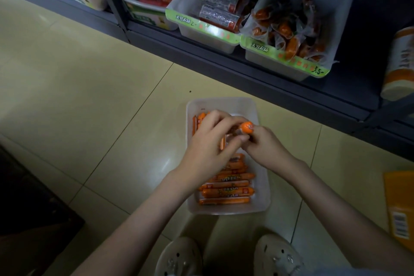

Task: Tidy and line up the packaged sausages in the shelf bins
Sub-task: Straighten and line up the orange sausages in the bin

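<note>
While the right grip (266, 148) clasps one packaged sausage (246, 127) end-up above the floor bin (265, 197), the left grip (210, 141) pinches its tip between thumb and fingers, probably to turn it to match the row (226, 186) lying crosswise in the bin's near half. Both palms hide the bin's middle, and whether the left also holds a second sausage is unclear. The shelf bins (210, 33) beyond look jumbled.

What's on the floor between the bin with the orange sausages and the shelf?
Between the bin and the shelf the tile is bare but for a small dark speck, as the head view shows.
</note>
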A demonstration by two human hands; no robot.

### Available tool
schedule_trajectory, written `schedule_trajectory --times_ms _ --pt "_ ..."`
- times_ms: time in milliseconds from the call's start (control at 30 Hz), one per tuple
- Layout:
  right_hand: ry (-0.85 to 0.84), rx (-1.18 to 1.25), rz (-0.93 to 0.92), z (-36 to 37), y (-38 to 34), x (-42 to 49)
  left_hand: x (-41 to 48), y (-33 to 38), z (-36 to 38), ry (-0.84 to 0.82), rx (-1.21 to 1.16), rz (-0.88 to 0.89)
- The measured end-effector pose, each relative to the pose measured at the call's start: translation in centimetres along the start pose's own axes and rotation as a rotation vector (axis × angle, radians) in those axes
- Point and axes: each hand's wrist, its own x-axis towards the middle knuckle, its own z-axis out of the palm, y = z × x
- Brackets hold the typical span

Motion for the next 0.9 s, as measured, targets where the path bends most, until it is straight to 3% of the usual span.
schedule_trajectory --times_ms 133,333,467,567,633,667,733,833,900 --pt "0.027 -0.034 -0.145 0.5 0.5 0.2 0.2 -0.5 0.0 0.028 0.015 0.014" --pt "0.034 0.037 -0.168 0.7 1.9 0.5 -0.1 -1.7 -0.1 0.026 -0.06 -0.074" --pt "0.088 0.074 -0.167 0.6 2.6 0.4 -0.1 -2.5 -0.2 0.065 -0.223 -0.279" --pt "0.066 0.003 -0.156 0.3 3.5 0.5 -0.5 -3.4 -0.1 0.192 -0.353 -0.429" --pt "-0.015 -0.096 -0.11 0.1 4.7 0.8 -1.1 -4.6 0.1 0.184 -0.168 -0.383" --pt "-0.096 -0.146 -0.073 0.3 5.3 1.0 -1.5 -5.6 0.3 0.104 0.022 -0.313" --pt "-0.3 -0.254 0.019 1.2 6.5 1.1 -2.6 -7.6 1.2 -0.21 0.343 -0.219" --pt "-0.637 -0.356 0.146 4.2 7.8 1.0 -4.4 -9.1 3.5 -0.684 0.466 -0.405" --pt "-0.759 -0.383 0.158 5.9 8.4 1.1 -5.1 -9.8 4.8 -0.78 0.54 -0.414"
